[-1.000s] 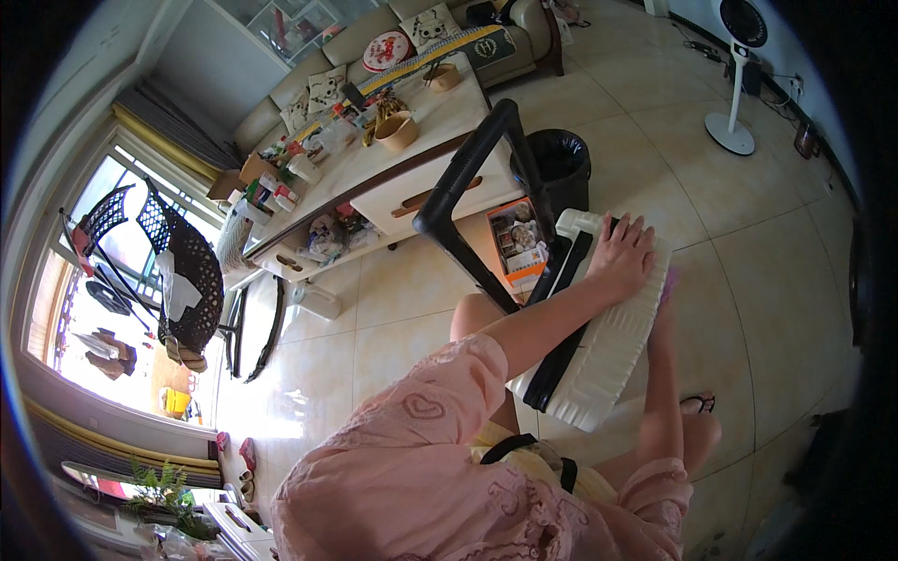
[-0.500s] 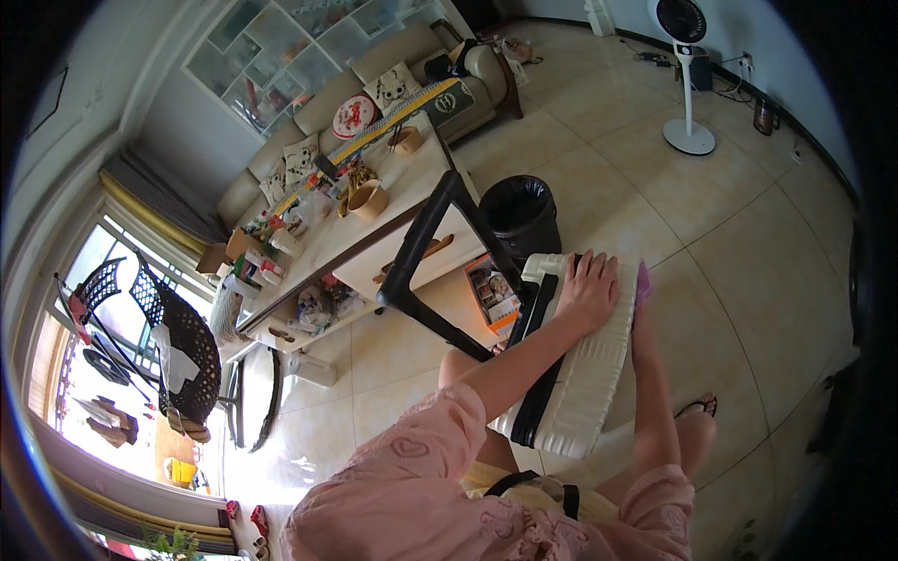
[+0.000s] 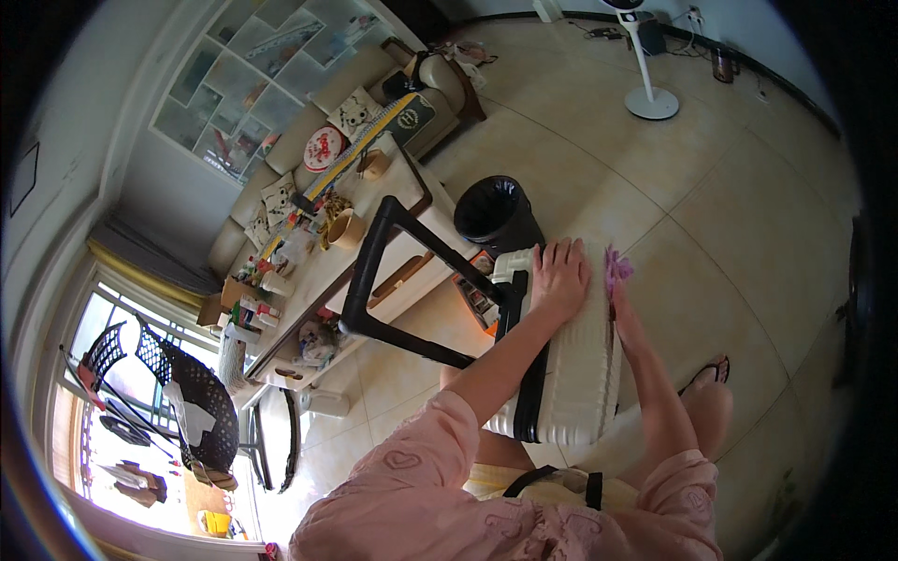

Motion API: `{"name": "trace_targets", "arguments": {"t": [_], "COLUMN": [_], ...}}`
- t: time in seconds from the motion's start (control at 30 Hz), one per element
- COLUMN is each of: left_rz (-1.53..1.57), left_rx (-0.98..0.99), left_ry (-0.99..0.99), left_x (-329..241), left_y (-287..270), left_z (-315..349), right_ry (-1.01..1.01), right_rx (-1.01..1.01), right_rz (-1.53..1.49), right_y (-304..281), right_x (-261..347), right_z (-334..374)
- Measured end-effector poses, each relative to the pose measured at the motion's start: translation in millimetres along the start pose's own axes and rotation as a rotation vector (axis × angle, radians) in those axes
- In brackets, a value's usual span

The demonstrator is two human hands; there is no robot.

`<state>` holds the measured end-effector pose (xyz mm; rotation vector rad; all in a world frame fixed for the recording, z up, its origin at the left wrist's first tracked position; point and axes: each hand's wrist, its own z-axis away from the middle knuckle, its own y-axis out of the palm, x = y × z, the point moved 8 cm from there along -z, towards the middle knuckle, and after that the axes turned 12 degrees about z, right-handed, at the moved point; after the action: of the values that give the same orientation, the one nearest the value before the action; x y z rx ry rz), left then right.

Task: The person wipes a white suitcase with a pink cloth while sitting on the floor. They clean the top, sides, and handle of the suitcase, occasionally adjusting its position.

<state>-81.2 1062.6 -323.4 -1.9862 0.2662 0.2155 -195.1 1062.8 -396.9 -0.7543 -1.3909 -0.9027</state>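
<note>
A white ribbed suitcase (image 3: 577, 383) stands between my legs, its black telescoping handle (image 3: 372, 271) pulled out toward the left. My left hand (image 3: 561, 280) lies flat on the suitcase's side near its far end, fingers stretched out and slightly spread. On the right face of the case, my right hand (image 3: 625, 313) holds a crumpled purple cloth (image 3: 615, 267) against the shell. The suitcase partly hides the right hand's fingers.
Beyond the handle stands a black lined trash bin (image 3: 496, 210), with an orange box (image 3: 477, 304) beside it. A long coffee table (image 3: 309, 280) with bowls and clutter runs along the left. A white fan (image 3: 650, 101) stands far right, and a black hanging chair (image 3: 198, 411) is left.
More of the purple cloth shows beside the suitcase's right edge, as my right hand has shifted along that face. My left hand stays on the case. The whole view has turned slightly.
</note>
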Motion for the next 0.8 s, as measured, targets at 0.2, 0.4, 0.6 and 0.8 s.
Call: {"name": "trace_targets", "arguments": {"t": [0.2,0.4,0.6,0.8], "left_rz": [0.034,0.037,-0.013,-0.038], "left_rx": [0.056,0.016,0.100,0.149], "left_ry": [-0.011,0.015,0.010,0.001], "left_x": [-7,-2,-1,-9], "left_y": [1,-1,6,9], "left_z": [-5,-6,-4,-13], "right_ry": [0.087,0.189,-0.332,-0.307], "right_rx": [-0.002,-0.007,-0.033,-0.062], "right_rz": [0.035,0.059,0.467,0.468], "right_y": [-5,-4,11,1], "right_x": [-99,-149,34,17], "right_z": [-22,-22,50,29]}}
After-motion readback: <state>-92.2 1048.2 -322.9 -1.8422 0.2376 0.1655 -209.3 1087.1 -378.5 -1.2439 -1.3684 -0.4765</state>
